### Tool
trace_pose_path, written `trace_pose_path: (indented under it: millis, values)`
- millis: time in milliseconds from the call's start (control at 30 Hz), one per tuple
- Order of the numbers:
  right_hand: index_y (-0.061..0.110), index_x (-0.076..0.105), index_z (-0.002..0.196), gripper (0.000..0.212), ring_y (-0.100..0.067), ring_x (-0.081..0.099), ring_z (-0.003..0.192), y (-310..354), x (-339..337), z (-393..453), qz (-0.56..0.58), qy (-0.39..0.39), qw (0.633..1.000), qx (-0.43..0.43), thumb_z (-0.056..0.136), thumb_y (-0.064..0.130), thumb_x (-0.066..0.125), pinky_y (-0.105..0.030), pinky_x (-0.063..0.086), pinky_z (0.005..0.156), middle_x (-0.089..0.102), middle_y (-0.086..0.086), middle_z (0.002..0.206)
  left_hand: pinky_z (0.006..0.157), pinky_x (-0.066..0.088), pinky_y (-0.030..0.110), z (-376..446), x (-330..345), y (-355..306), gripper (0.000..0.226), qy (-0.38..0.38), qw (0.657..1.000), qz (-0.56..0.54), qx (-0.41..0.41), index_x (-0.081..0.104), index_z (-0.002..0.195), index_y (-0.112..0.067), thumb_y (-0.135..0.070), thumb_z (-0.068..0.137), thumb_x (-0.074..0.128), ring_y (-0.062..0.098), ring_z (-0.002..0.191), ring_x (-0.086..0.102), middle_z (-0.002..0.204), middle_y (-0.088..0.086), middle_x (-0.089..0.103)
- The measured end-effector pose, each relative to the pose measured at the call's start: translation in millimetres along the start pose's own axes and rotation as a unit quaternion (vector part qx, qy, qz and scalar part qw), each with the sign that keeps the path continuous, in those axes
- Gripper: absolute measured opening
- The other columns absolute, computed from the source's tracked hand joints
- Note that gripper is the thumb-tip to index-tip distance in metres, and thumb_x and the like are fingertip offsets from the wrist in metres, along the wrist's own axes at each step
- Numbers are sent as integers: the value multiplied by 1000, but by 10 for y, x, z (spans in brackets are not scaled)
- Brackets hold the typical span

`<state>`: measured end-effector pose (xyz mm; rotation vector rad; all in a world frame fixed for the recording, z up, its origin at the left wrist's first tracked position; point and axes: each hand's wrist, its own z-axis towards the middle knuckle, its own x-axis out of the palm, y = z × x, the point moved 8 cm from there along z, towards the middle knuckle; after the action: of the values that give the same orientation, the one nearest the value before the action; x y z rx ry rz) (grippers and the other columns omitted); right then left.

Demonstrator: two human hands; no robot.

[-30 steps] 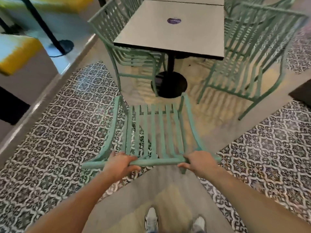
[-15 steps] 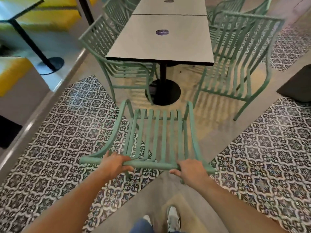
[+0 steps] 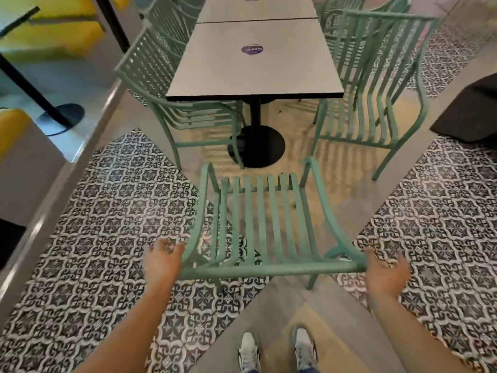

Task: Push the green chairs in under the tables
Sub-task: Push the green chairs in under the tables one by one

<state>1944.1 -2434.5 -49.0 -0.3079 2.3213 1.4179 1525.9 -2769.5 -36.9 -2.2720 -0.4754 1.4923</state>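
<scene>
A green slatted metal chair (image 3: 265, 224) stands in front of me, its seat facing the end of a grey table (image 3: 255, 65) with a black pedestal base (image 3: 255, 146). The chair's front edge lies just short of the base. My left hand (image 3: 164, 261) hovers open beside the left end of the chair's top rail. My right hand (image 3: 386, 273) is open beside the right end, fingers spread. Neither hand holds the rail. Another green chair (image 3: 172, 103) sits tucked at the table's left side, and one (image 3: 376, 84) stands at its right side.
More green chairs line both sides of the joined tables further back. A yellow bench (image 3: 13, 130) and a black-based table (image 3: 60, 118) stand behind a raised kerb on the left. A dark block (image 3: 468, 111) sits at the right. My shoes (image 3: 277, 348) stand on the patterned tile floor.
Both hands have let go of the chair's top rail and spread outward to its ends. The chair has moved closer to the table base.
</scene>
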Motion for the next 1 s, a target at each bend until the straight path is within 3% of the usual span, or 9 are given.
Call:
trace_pose_path:
  millis: [67,100,200,267,467,633,767,900,1000]
  values:
    - [13,44,136,55,-33,57,107,-276,298,-78,212,81,949,219,90,35,62,-49,51,84,49,-16,135,82,54,50,-32,-2,364,56,35,973,-165,-157,44,137,-10,-36,91,61,31,96,58,125,19,53]
    - [12,48,131,46,-31,58,96,-287,422,-133,263,113,921,264,92,34,56,-48,52,75,52,-16,131,86,52,53,-96,106,477,52,77,934,-265,-227,44,134,-7,-32,93,61,34,100,57,125,20,53]
    - [13,48,130,42,-32,58,90,-364,663,-75,335,118,886,299,92,29,54,-46,56,55,52,-18,132,89,51,56,-328,424,480,39,187,780,-483,-351,49,123,-4,-29,95,58,41,107,58,120,24,55]
    - [17,46,134,45,-33,58,91,-378,685,-113,347,100,883,301,92,30,57,-44,55,49,53,-16,128,81,53,49,-370,454,411,32,195,745,-530,-354,52,118,-1,-23,95,56,39,102,60,117,26,57]
    - [12,46,132,40,-27,56,82,-364,629,-56,311,87,901,291,95,24,55,-42,49,68,51,-15,133,73,52,47,-376,491,429,28,189,739,-546,-345,51,121,-1,-10,94,53,38,102,60,118,28,56]
    - [9,43,134,46,-25,56,81,-310,673,8,306,51,900,307,89,10,54,-39,52,65,52,-14,134,80,53,46,-242,521,382,30,172,754,-523,-358,50,121,0,-6,92,54,38,103,59,118,27,55]
    - [8,45,120,33,-25,55,87,-84,814,124,297,82,903,300,89,12,57,-37,48,79,51,-15,128,88,50,43,-51,515,91,14,172,765,-522,-335,52,107,-1,-5,94,51,35,97,59,112,27,55]
    - [8,44,124,37,-27,55,98,129,1007,298,307,96,899,298,91,13,58,-38,48,87,48,-16,135,84,51,44,215,514,-164,22,160,779,-509,-331,52,114,1,-8,94,52,36,98,59,114,27,55]
    - [8,43,130,40,-28,54,98,321,1144,465,313,100,903,277,94,18,57,-37,45,87,49,-18,125,84,51,44,403,543,-338,19,152,782,-507,-329,53,110,0,-9,93,53,35,97,60,116,27,56]
